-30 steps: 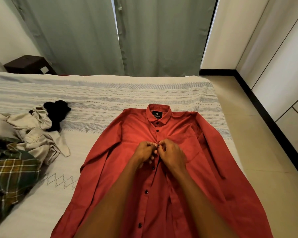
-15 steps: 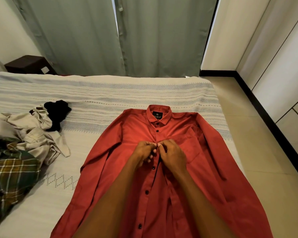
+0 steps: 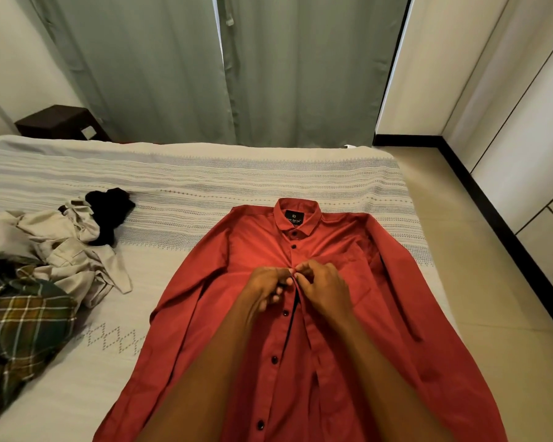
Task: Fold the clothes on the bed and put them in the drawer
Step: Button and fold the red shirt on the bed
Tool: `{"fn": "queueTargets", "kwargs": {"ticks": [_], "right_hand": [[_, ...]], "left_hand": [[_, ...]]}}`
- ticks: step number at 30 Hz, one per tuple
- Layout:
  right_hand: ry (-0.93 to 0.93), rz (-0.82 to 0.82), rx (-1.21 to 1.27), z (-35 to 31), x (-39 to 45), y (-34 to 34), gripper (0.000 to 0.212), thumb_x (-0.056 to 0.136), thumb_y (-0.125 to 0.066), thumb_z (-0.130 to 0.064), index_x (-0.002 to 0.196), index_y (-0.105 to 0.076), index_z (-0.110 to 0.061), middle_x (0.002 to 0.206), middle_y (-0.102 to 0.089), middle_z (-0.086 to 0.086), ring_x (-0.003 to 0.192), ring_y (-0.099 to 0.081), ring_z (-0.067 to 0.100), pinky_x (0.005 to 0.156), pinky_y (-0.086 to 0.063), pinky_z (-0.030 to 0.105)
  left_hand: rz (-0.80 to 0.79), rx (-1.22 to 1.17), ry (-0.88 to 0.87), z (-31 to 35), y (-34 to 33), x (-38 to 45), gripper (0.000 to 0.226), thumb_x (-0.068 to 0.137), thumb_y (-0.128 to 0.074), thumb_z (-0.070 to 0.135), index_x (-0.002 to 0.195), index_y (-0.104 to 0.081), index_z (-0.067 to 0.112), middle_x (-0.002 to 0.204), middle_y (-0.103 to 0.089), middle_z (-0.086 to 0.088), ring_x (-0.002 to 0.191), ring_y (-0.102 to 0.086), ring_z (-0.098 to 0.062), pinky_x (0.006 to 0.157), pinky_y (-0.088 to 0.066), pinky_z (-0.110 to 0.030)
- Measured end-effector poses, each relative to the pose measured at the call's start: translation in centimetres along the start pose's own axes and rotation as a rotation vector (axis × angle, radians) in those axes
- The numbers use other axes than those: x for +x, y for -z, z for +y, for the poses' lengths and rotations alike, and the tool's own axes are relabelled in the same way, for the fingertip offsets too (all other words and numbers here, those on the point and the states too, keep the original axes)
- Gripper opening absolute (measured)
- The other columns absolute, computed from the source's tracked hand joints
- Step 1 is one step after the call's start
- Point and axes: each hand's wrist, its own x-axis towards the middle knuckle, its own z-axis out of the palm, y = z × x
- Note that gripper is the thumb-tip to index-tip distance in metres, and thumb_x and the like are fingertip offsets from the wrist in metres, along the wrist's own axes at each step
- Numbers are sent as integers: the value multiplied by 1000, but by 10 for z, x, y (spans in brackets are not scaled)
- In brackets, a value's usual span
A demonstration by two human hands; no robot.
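Observation:
A red long-sleeved shirt (image 3: 233,282) with black buttons lies front-up and spread flat on the bed (image 3: 189,183), collar toward the curtains. My left hand (image 3: 265,288) and my right hand (image 3: 323,288) meet at the button placket below the chest. Both pinch the shirt's front edges at one button, fingers curled. The two buttons near the collar are fastened. Below my hands the placket lies open with several buttons showing.
A heap of clothes sits at the bed's left: a beige garment (image 3: 61,250), a black one (image 3: 109,212) and a green plaid shirt (image 3: 20,327). A dark nightstand (image 3: 58,122) stands beyond the bed. Tiled floor (image 3: 479,282) and white wardrobe doors (image 3: 524,138) lie to the right.
Both hands stay at the same button on the placket; only the fingers shift slightly. The shirt has not moved.

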Motion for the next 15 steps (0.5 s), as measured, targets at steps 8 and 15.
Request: {"fn": "queueTargets", "kwargs": {"ticks": [8,15], "right_hand": [[51,115,-68,5,-4,-15,12,88,-66,-38,97,-69,-30,88,-70,-11,86,-57,20,73,-47,39],[118,96,0,11,-4,-19,18,88,-65,-32,105,-71,-31,95,-67,-14,92,-54,15,78,-45,36]], "left_hand": [[64,-27,-9,0,-7,-2,30,93,-67,22,66,-60,11,47,-51,5,32,-32,-5,33,-22,-14],[117,102,-58,-7,-7,7,41,92,-63,23,55,-48,15,43,-37,3,33,-27,-9,36,-19,-15]]}}
